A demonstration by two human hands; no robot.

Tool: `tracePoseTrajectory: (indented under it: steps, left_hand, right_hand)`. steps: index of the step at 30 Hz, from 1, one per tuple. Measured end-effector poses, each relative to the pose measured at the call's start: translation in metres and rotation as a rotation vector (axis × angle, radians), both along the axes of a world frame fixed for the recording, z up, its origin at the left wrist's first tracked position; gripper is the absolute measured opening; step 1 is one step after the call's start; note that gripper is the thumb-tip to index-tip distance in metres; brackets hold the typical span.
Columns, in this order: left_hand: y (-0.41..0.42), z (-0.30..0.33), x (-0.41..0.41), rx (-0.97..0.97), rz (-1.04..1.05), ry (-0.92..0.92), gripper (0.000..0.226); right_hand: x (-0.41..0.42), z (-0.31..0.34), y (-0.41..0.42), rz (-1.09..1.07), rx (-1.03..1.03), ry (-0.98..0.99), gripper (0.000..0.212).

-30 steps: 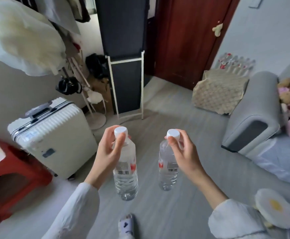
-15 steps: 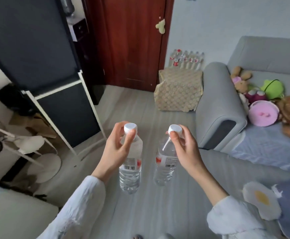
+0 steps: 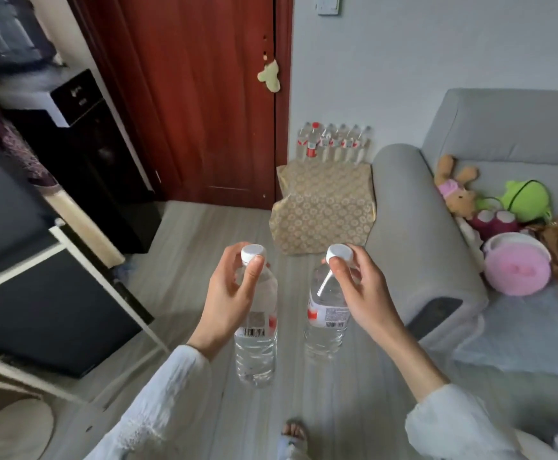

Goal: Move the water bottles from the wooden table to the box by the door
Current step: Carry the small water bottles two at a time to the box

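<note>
I carry two clear water bottles with white caps above the grey floor. My left hand (image 3: 229, 293) grips the neck of the left bottle (image 3: 256, 343). The right bottle (image 3: 325, 322) hangs from my right hand (image 3: 359, 290), whose fingers pinch it just under the cap. Ahead stands the box (image 3: 324, 204), wrapped in gold patterned paper, beside the red wooden door (image 3: 204, 94). Several more water bottles (image 3: 332, 142) stand upright along the far side of the box, against the wall. The wooden table is out of view.
A grey sofa (image 3: 413, 220) with soft toys (image 3: 503, 220) flanks the box on the right. A black cabinet (image 3: 98, 161) and a white-framed dark panel (image 3: 48, 293) line the left side. My foot (image 3: 292, 436) shows at the bottom, on open grey floor leading to the box.
The view has swung right and moved forward: the suitcase and red stool have left the frame, and the box and door are nearer and more central. Both hands still hold their bottles.
</note>
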State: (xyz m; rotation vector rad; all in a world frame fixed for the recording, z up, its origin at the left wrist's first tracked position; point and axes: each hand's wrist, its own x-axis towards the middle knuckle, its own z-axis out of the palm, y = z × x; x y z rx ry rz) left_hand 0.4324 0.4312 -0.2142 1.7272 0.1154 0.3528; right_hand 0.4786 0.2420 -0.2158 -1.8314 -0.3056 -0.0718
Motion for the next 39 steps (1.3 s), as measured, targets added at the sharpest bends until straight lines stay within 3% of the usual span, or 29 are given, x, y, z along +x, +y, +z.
tracePoseTrajectory:
  steps: [4,7,17,24,29,39]
  left_hand:
    - [0.0,0.017,0.094,-0.013,-0.019,-0.01,0.019]
    - [0.002,0.017,0.153,-0.017,-0.009,-0.006,0.02]
    - [0.027,-0.012,0.373,-0.011,-0.005,0.002,0.011]
    - [0.056,-0.002,0.544,0.125,-0.065,0.045,0.031]
    - [0.066,-0.014,0.628,0.164,-0.137,0.115,0.04]
    - [0.063,-0.073,0.813,0.339,-0.118,0.309,0.03]
  right_hand:
    - [0.094,0.016,-0.001,0.003,-0.013,-0.031,0.039]
    - [0.152,0.014,-0.002,0.008,-0.041,-0.027,0.021]
    - [0.362,-0.009,0.022,-0.01,-0.134,-0.007,0.014]
    - [0.51,-0.003,0.05,-0.058,-0.181,-0.024,0.035]
    - [0.595,-0.018,0.057,-0.08,-0.181,0.03,0.03]
    - [0.793,-0.086,0.059,0.017,-0.617,0.078,0.045]
